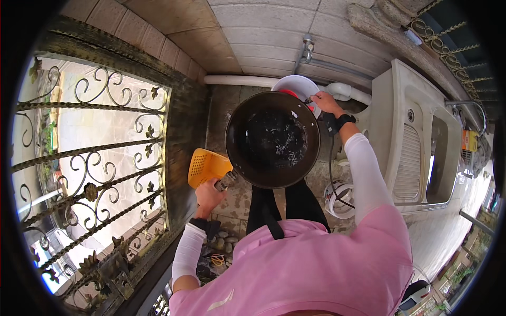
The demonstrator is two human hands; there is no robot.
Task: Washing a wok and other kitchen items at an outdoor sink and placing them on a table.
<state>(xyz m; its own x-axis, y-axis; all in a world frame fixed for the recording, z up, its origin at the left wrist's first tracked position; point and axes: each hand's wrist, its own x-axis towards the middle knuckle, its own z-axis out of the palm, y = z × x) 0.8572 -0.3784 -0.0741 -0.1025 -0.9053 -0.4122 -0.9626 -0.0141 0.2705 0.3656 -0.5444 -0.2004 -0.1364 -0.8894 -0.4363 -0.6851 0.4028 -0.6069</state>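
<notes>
A large dark wok (272, 140) with a little liquid in it hangs over the floor in front of me, its inside facing up. My left hand (209, 195) is closed on the wok's worn, thick handle (226, 181) at the lower left. On the far right side, my right hand (327, 103) grips the small handle at the wok's rim. An orange perforated plastic basket (207, 166) stands just left of the wok. Behind the rim is a white basin (294, 85) with something red in it, partly hidden by the wok.
A stone laundry sink (411, 138) with a ribbed washboard stands at the right. Beside it is a white bucket (340, 199). A wall tap (308, 49) and a white pipe (241, 80) are ahead. An ornate metal gate (106, 158) borders the left; stones (225, 241) lie near my feet.
</notes>
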